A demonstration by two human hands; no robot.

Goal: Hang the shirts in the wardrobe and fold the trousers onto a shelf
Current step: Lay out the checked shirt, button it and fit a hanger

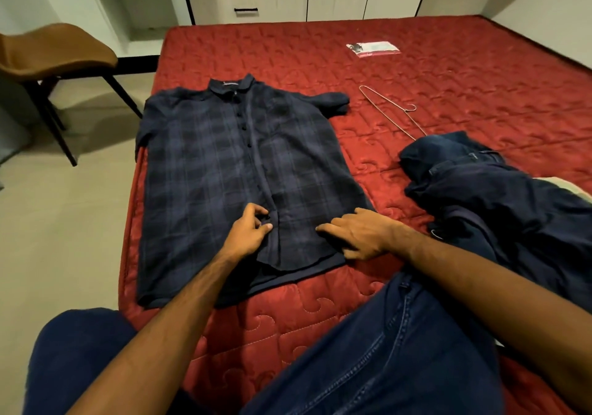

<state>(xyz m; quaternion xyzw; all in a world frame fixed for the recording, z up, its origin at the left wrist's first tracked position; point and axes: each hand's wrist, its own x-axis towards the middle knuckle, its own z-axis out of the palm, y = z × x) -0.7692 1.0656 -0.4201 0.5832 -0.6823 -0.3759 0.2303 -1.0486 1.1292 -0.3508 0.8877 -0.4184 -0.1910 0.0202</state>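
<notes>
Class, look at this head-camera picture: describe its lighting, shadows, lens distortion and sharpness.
Head view: dim, warm indoor light; the plaid shirt and crumpled jeans read nearly black, with little fold detail. The brown chair throws a soft shadow on the floor. Wide-angle distortion bows the red mattress edges and enlarges the forearms. The wire hanger is thin but sharp; the chair's edges smear slightly.

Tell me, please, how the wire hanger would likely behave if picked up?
The hanger is thin bare wire, so probably light and fairly stiff, though likely to flex. Its open hook could snag the trousers lying over its near end.
</notes>
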